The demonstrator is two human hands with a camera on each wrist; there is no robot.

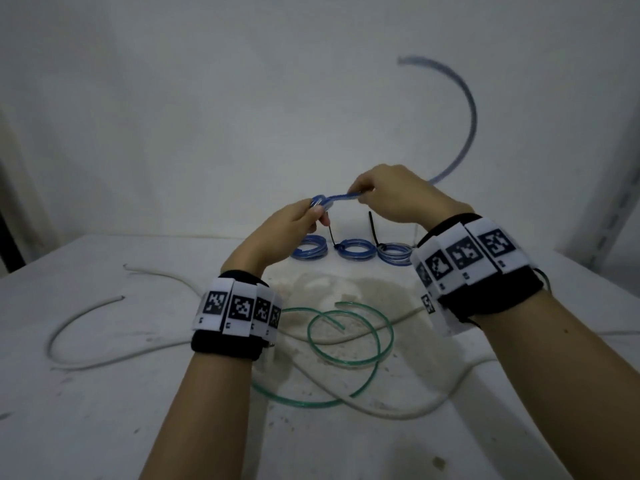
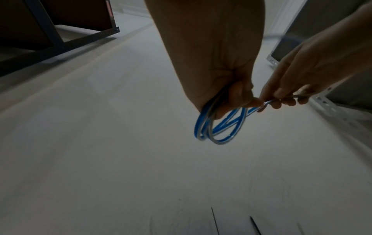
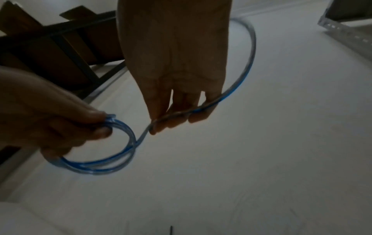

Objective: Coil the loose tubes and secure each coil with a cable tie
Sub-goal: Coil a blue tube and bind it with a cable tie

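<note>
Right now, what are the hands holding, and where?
Both hold one blue tube: left hand grips its wound loops, right hand pinches the straight run beside them.

Both bare forearms wear black wristbands [image 1: 491,289], each wrapped with a row of white tabs [image 1: 239,311] printed with black square pixel-pattern markers.

Bare table [image 1: 104,393] is lying open at seven o'clock. Green tube [image 1: 349,341] and white tube [image 1: 79,365] loops are cluttering six o'clock, three tied coils [image 1: 355,249] with upright cable ties [image 1: 373,230] are blocking twelve, and blue tube [image 1: 464,133] is arcing overhead at two.
</note>
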